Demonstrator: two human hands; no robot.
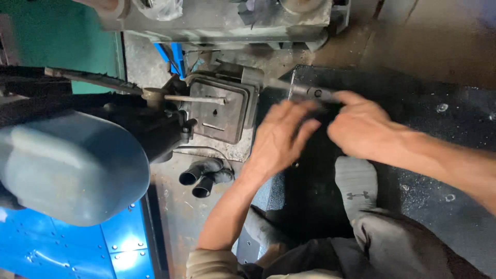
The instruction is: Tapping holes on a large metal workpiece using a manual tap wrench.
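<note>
The right hand (361, 126) pinches the fingers narrowly round the end of a slim, dull grey metal rod (305, 92) that runs from the worn, square grey metal block (219, 108) of the machine, while the left hand (281, 137), blurred, has its fingers spread wide and flat just below that rod, and it cannot be told whether they touch it. Under both hands lies a black, gritty rubber mat (439, 134) on the stained concrete floor. To the left sit two short black rubber tubes (204, 178), a rounded, smooth blue-grey metal housing (67, 165) and a riveted glossy blue metal panel (67, 248).
</note>
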